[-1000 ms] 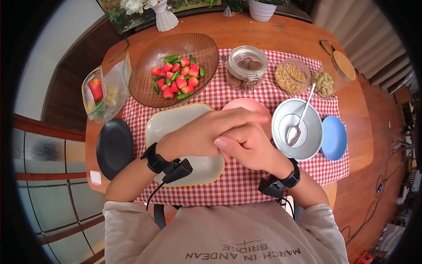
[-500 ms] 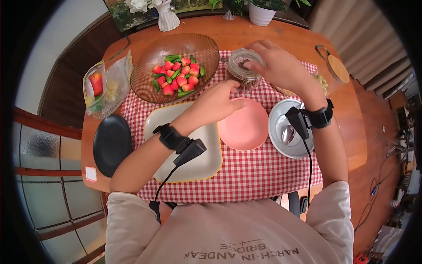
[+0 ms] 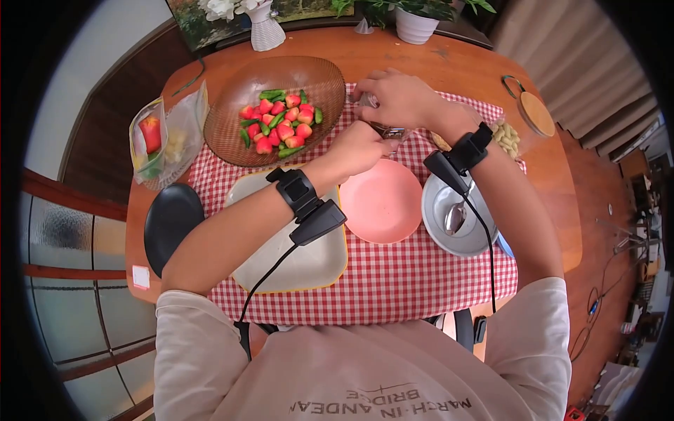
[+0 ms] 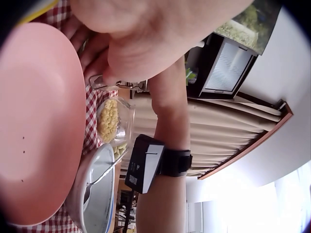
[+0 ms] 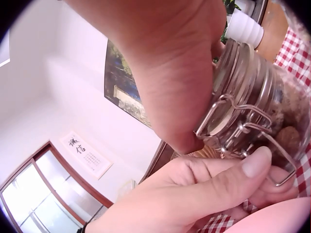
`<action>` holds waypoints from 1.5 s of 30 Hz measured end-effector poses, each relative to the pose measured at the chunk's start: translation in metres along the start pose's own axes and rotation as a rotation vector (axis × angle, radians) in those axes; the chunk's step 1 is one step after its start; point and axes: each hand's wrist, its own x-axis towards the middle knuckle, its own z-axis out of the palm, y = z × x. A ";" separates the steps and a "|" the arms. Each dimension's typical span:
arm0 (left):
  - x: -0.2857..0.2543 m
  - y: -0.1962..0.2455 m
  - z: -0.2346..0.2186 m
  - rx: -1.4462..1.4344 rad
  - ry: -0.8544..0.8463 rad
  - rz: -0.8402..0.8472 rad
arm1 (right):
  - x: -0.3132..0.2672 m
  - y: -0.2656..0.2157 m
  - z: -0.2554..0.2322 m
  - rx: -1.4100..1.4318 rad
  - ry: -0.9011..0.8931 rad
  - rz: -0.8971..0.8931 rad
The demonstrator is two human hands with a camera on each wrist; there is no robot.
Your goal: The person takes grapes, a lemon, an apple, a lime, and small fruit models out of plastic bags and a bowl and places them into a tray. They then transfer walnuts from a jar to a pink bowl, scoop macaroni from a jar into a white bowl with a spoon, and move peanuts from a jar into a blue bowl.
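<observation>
My right hand point(image 3: 397, 95) sits curled over the lid of the clip-top glass jar point(image 5: 257, 104), which stands on the checked cloth just behind the pink plate point(image 3: 381, 201). My left hand point(image 3: 357, 149) reaches in from the plate side, thumb and fingers pinching the jar's wire clasp point(image 5: 243, 133). Just left of the jar sits the amber bowl point(image 3: 232, 119), and the white bowl point(image 3: 439, 210) lies right of the plate.

A red-and-white checked cloth point(image 3: 393, 281) covers the brown wooden counter point(image 3: 435, 63). On it sit a plain pink round plate point(image 3: 381, 201), a cream rectangular plate rimmed in yellow point(image 3: 309, 263), and an amber ribbed glass bowl point(image 3: 239, 133) holding red and green pieces.
</observation>
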 end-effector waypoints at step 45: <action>0.001 0.006 -0.009 -0.624 -0.169 -0.385 | 0.026 0.001 0.005 0.035 0.027 0.382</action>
